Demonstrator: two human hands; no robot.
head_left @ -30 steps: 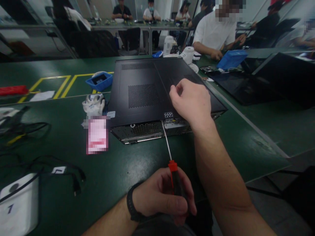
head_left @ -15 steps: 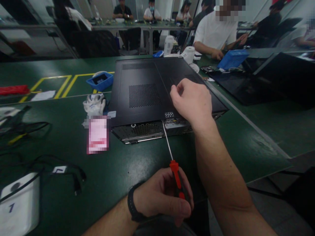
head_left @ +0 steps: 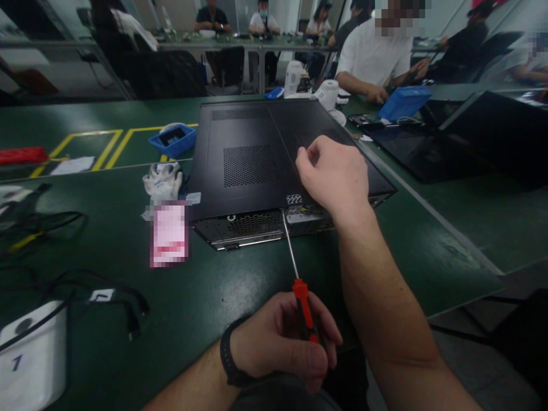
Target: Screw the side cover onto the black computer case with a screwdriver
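A black desktop computer case (head_left: pixel 246 128) lies flat on the green table, with its rear panel toward me. My left hand (head_left: pixel 285 342) is closed around the red and black handle of a screwdriver (head_left: pixel 301 297); some of its fingers are loosely spread. The metal shaft slants up and away, and its tip meets the rear edge of the case near a checkered sticker (head_left: pixel 294 199). My right hand (head_left: pixel 336 171) rests on the right part of the case top, fingers curled in. Whether anything is inside those curled fingers is hidden.
Left of the case are a blue tray (head_left: pixel 173 141), grey-white gloves (head_left: pixel 163 181) and a blurred pink-edged card (head_left: pixel 170 234). Black cables (head_left: pixel 124 291) and a white numbered device (head_left: pixel 34 354) lie at lower left. Across the table, a person in a white shirt (head_left: pixel 372 54) handles a blue box (head_left: pixel 405 103).
The screwdriver's handle has shifted slightly left, and the fingers of my left hand have opened a little around it. My right hand stays in place on the case.
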